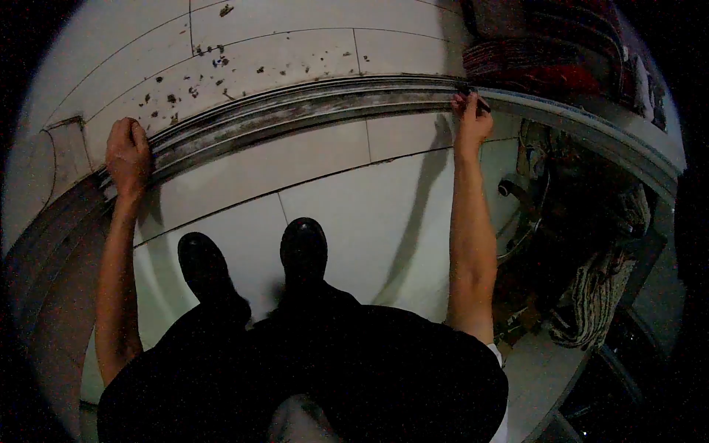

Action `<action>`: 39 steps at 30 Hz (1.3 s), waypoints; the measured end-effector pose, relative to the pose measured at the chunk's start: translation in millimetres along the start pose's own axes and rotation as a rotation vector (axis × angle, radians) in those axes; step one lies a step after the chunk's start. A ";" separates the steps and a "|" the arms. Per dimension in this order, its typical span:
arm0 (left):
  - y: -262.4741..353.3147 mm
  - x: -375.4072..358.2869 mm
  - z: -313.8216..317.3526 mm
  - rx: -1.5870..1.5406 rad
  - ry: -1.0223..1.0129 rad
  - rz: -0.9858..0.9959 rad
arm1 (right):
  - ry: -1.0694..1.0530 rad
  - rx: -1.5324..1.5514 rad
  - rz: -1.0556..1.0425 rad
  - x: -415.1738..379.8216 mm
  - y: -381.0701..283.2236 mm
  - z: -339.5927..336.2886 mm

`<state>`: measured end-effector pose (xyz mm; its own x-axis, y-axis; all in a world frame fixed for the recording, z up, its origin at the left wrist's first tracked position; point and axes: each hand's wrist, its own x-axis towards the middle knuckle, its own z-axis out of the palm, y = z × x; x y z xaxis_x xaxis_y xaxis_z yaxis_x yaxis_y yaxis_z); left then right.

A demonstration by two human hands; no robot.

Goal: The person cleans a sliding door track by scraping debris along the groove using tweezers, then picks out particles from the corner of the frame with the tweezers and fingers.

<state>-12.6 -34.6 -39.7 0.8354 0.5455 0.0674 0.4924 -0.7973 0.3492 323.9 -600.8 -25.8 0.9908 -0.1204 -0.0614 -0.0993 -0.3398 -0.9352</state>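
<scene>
A long grooved metal sliding-door track (310,103) runs across the floor in front of me, its channels grimy and streaked. At its left part my left hand (128,156) is closed, fingers curled down against the track; whatever may be in them is hidden. My right hand (471,122) rests far to the right at the track, pinching a small dark object (481,103) whose kind I cannot make out. Dark crumbs of dirt (196,92) lie scattered on the tiles just beyond the track.
Pale floor tiles (221,199) lie on both sides of the track, with my black shoes (303,247) on the near side. Red and dark folded fabric (532,63) is at the upper right. A striped cloth (594,295) and dim clutter lie at the right.
</scene>
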 end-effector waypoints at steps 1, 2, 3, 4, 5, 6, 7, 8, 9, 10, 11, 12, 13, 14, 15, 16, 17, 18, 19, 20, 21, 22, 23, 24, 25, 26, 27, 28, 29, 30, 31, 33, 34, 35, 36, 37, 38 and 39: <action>-1.2 -0.5 1.0 -0.003 0.004 0.008 | -0.021 -0.063 0.010 6.1 1.3 -0.7; -1.8 -1.5 2.1 -0.008 0.011 0.017 | -0.040 -0.125 0.017 11.8 1.9 -2.0; -0.2 -1.5 0.7 -0.017 0.003 0.009 | -0.026 -0.219 -0.007 17.4 4.3 -2.5; 1.9 -2.1 -1.3 -0.025 -0.005 0.000 | -0.012 -0.314 -0.031 22.0 7.1 -3.0; 3.2 -2.7 -2.5 -0.035 -0.012 -0.009 | 0.003 -0.409 -0.057 25.2 9.0 -4.4; 3.2 -3.0 -2.4 -0.042 0.000 0.000 | -0.016 -0.406 -0.055 27.1 5.4 -3.5; 3.0 -3.3 -1.5 -0.050 0.013 0.008 | -0.034 -0.402 -0.055 30.2 1.0 -2.9; 2.4 -3.4 -1.0 -0.058 0.024 0.018 | -0.051 -0.399 -0.052 31.2 -2.6 -2.9; 1.9 -3.0 -1.1 -0.060 0.002 0.001 | -0.065 -0.474 -0.091 35.8 -0.4 -5.6; 1.5 -2.5 -1.5 -0.063 -0.019 -0.016 | -0.079 -0.549 -0.131 41.4 1.4 -7.8; 0.7 -2.0 -0.8 -0.068 -0.040 -0.033 | -0.092 -0.626 -0.172 45.2 3.3 -9.7; -1.0 -2.3 1.4 -0.060 -0.026 -0.026 | -0.078 -0.690 -0.182 44.9 2.5 -8.3; -4.0 -2.9 4.9 -0.053 -0.012 -0.020 | -0.064 -0.754 -0.192 44.5 1.6 -6.6; -6.2 -3.7 6.7 -0.045 0.003 -0.014 | -0.050 -0.818 -0.202 43.5 0.8 -4.9; -6.4 -3.7 6.7 -0.045 -0.005 -0.013 | -0.055 -0.793 -0.205 42.4 -0.3 -3.5; -6.2 -3.6 6.1 -0.044 -0.014 -0.013 | -0.060 -0.767 -0.208 41.0 -0.9 -2.0; -6.1 -3.5 5.9 -0.044 -0.023 -0.012 | -0.066 -0.742 -0.210 39.8 -2.1 -0.8; -5.7 -3.7 6.5 -0.050 -0.013 -0.010 | -0.075 -0.759 -0.225 39.8 -3.1 -0.9; -5.4 -3.6 7.3 -0.056 -0.004 -0.007 | -0.085 -0.776 -0.240 39.9 -4.4 -1.3; -5.6 -3.7 8.0 -0.063 0.006 -0.004 | -0.095 -0.794 -0.254 39.8 -5.4 -1.6; -6.1 -3.9 8.5 -0.060 -0.001 -0.010 | -0.101 -0.778 -0.229 37.7 -9.2 -0.1; -6.4 -3.7 9.4 -0.058 -0.008 -0.016 | -0.105 -0.763 -0.203 35.5 -13.1 0.6; -6.7 -3.7 9.9 -0.056 -0.014 -0.021 | -0.110 -0.748 -0.178 33.6 -17.3 1.3; -6.9 -3.4 9.8 -0.061 -0.022 -0.023 | -0.104 -0.817 -0.192 29.4 -27.0 4.8; -7.3 -3.0 9.4 -0.066 -0.030 -0.026 | -0.099 -0.886 -0.207 24.8 -39.0 9.5; -7.4 -2.6 9.2 -0.071 -0.038 -0.027 | -0.092 -0.955 -0.221 21.4 -46.5 12.6; -7.2 -2.7 9.3 -0.075 -0.032 -0.025 | -0.087 -0.926 -0.224 23.5 -40.9 9.9; -7.0 -2.9 9.5 -0.080 -0.025 -0.023 | -0.082 -0.897 -0.226 25.3 -34.6 8.1; -6.9 -3.3 9.7 -0.084 -0.018 -0.021 | -0.077 -0.867 -0.230 27.3 -29.0 5.8; -6.4 -3.7 9.5 -0.085 -0.019 -0.018 | -0.057 -0.808 -0.202 22.3 -32.6 7.2; -5.4 -3.7 8.6 -0.085 -0.020 -0.015 | -0.037 -0.748 -0.174 13.6 -39.9 10.0; -5.5 -4.3 8.6 -0.087 -0.015 -0.020 | -0.021 -0.653 -0.180 8.7 -44.1 11.9; -5.5 -4.7 9.5 -0.087 -0.012 -0.027 | -0.025 -0.619 -0.212 9.0 -42.6 10.1; -5.1 -5.0 10.7 -0.088 -0.008 -0.034 | -0.029 -0.585 -0.243 9.6 -41.1 8.1; -7.2 -5.2 12.5 -0.081 -0.012 -0.028 | -0.021 -0.600 -0.249 6.9 -47.5 11.1; -11.1 -4.9 14.3 -0.074 -0.015 -0.021 | -0.012 -0.615 -0.255 1.6 -59.9 17.3; -13.5 -5.0 15.8 -0.067 -0.019 -0.015 | -0.004 -0.630 -0.261 -1.7 -67.3 20.6; -12.3 -4.8 15.3 -0.068 -0.020 -0.017 | -0.018 -0.644 -0.223 2.2 -63.0 17.9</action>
<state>-18.9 -31.4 -58.7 0.8322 0.5529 0.0426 0.4892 -0.7681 0.4131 333.9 -563.0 26.7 0.9948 0.0307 0.0973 0.0781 -0.8426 -0.5329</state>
